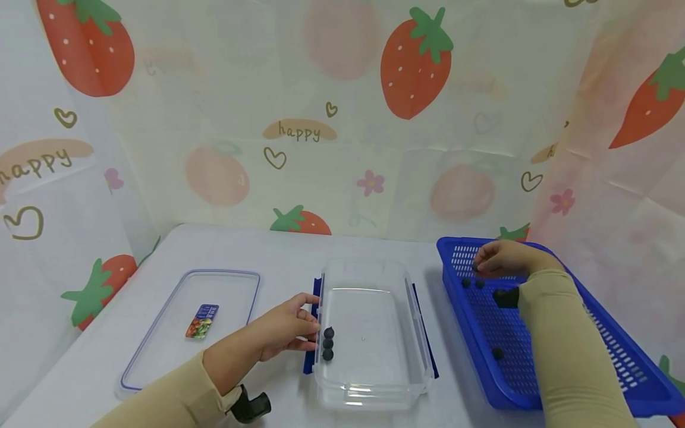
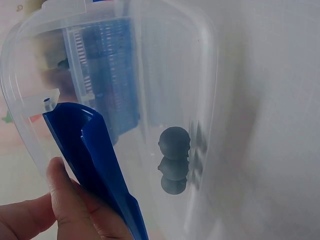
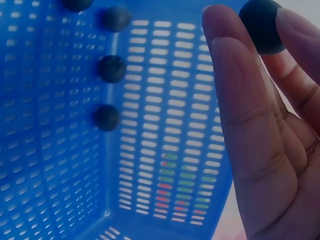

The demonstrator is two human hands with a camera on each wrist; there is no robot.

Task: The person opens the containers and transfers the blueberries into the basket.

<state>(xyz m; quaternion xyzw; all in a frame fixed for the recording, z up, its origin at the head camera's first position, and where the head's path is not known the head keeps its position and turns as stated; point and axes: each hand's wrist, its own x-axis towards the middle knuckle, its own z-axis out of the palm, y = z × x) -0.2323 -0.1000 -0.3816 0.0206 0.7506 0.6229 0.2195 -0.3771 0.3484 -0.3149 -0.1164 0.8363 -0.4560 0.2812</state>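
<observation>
In the head view, my left hand point(image 1: 286, 329) is at the left side of a clear plastic storage box point(image 1: 369, 395). Its fingers hold the box's blue side latch point(image 2: 102, 150), as the left wrist view shows. Three small dark balls point(image 1: 328, 343) sit in a row inside the box along its left wall. Over the far part of a blue perforated basket point(image 1: 468, 351), my right hand point(image 1: 511, 260) pinches another dark ball point(image 3: 261, 27) between thumb and fingertips. Several more dark balls point(image 3: 112, 69) lie in the basket.
A clear lid point(image 1: 160, 321) with a blue edge lies flat on the white table point(image 1: 278, 249), left of the box. A colourful label point(image 1: 202, 321) is on it. Behind the table hangs a strawberry-print cloth point(image 1: 241, 89). The basket stands right of the box.
</observation>
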